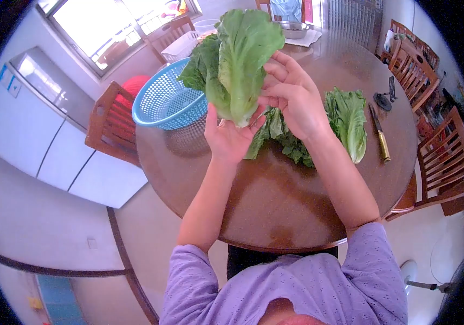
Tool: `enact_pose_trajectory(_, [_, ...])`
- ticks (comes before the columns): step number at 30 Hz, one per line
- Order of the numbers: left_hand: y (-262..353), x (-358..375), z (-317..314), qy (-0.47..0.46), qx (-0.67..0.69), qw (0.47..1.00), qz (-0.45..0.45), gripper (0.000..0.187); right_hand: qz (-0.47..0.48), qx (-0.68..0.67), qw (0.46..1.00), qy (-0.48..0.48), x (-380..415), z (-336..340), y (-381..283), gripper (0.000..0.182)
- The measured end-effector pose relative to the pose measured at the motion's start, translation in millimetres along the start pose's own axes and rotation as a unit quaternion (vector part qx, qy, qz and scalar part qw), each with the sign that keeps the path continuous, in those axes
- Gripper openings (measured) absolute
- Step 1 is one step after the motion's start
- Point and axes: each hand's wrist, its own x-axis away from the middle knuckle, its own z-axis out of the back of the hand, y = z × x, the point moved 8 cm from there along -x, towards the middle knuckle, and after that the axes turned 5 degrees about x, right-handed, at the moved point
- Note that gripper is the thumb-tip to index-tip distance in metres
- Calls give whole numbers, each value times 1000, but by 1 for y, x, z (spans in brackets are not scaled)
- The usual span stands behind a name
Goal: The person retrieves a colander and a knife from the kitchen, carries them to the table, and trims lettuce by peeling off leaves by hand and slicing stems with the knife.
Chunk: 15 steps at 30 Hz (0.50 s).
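A head of green leafy lettuce (242, 65) is held up over the table, leaves upward and pale stem end down. My left hand (227, 135) cups the stem end from below, fingers partly behind it. Against the lettuce's right edge, my right hand (294, 97) has its fingers bent and thumb touching the leaves. Behind my forearms lie loose dark green leaves (297, 149), partly covered. Another lettuce (348, 122) rests on the table to the right. Beside it is a knife (379, 132) with a dark blade and yellowish handle.
A blue plastic basket (169, 116) stands at the round brown table's (280, 211) left edge. Toward the back are a white basket (182, 46) and a metal bowl (292, 31). A small black stand (384, 100) sits at right. Wooden chairs (440, 157) surround the table.
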Motion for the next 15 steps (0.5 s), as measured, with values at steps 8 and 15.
enact_pose_trajectory(8, [-1, 0, 0, 11, 8, 1000, -2, 68, 32, 30, 998, 41, 3, 3, -6, 64])
enact_pose_trajectory(15, [-1, 1, 1, 40, -3, 999, -6, 69, 73, 40, 993, 78, 2, 10, -10, 50])
